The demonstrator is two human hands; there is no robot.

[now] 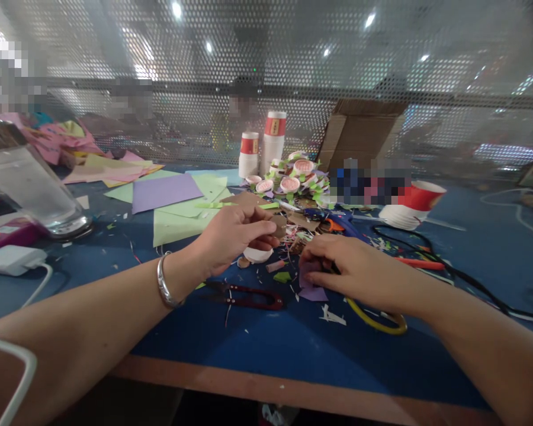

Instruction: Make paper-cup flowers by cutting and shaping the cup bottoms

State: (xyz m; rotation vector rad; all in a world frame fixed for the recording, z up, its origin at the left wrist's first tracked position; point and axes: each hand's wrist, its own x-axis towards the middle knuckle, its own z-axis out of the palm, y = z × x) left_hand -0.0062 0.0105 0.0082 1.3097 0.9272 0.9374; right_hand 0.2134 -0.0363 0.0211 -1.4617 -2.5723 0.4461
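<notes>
My left hand (235, 236), with a silver bangle at its wrist, is closed in a pinch on a small brown cardboard piece (279, 225). Just below those fingers lies a white round piece (257, 255), partly covered by the hand. My right hand (344, 266) has its thumb and fingers closed on a piece of purple paper (310, 278) low over the table. Dark red thread snips (255, 297) lie in front of both hands. Beneath my right hand a yellow scissor handle (384, 325) shows; the rest is hidden.
Behind the hands are a heap of small paper-cup turtles (299, 177), stacked paper cups (274, 139) and coloured paper sheets (166, 192). Paper scraps litter the blue table (195, 349). A glass (35, 183) stands left; more cups (411, 204) and a black cable (466, 278) lie right.
</notes>
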